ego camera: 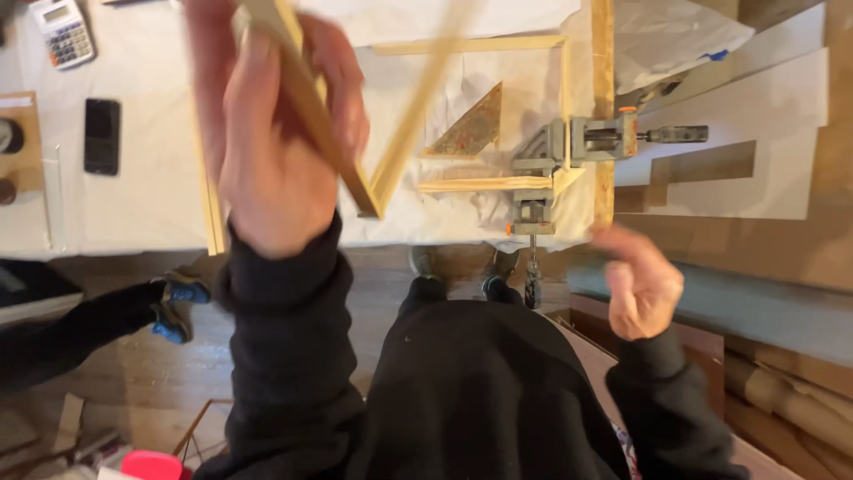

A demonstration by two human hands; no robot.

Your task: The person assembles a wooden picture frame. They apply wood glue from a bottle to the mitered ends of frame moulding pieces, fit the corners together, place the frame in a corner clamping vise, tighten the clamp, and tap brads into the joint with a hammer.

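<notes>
My left hand [275, 133] is raised close to the camera and grips a light wooden frame corner [373, 182], two strips meeting in a V. Behind it on the paper-covered table [142, 196] lies a second wooden frame [480, 184], its corner held in a grey corner clamp [555, 156] with an orange-tipped handle. A brown triangular piece [471, 129] lies inside that frame. My right hand [641, 280] hovers empty below the clamp, off the table's edge, fingers loosely curled with one pointing left.
A calculator [62, 31] and a black phone [101, 135] lie on the table's left. Another person's leg and blue shoe [173, 307] stand on the wood floor at left. Paper rolls [791, 391] lie lower right. A red object [151, 464] sits at the bottom.
</notes>
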